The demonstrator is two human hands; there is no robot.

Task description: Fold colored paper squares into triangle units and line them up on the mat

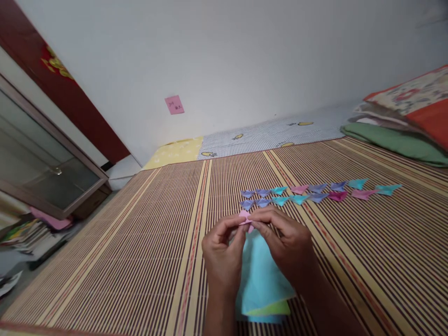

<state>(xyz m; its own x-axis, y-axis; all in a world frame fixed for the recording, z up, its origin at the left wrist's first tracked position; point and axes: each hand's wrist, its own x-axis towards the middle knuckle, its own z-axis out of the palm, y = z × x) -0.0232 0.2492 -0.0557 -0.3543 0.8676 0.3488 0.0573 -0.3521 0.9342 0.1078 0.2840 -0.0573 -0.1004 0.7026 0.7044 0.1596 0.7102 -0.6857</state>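
A small folded pink paper point(245, 215) is pinched between my two hands near the middle of the view. My left hand point(226, 247) grips its left side between thumb and fingers. On the right side, my right hand point(289, 238) holds it with thumb and forefinger, the fingertips of both hands nearly meeting. Beneath my hands lie loose sheets of paper, a light blue one point(264, 275) on top and a yellow-green one point(275, 308) under it. Just beyond, two rows of small folded paper shapes point(299, 199) in purple, turquoise and pink rest on the striped mat point(140, 261).
Folded bedding and a green cushion point(392, 140) are piled at the right back. Patterned cloth point(245, 140) runs along the wall, where a pink note point(174, 105) is stuck. A glass-fronted cabinet point(45, 149) and stacked books point(28, 235) stand at the left.
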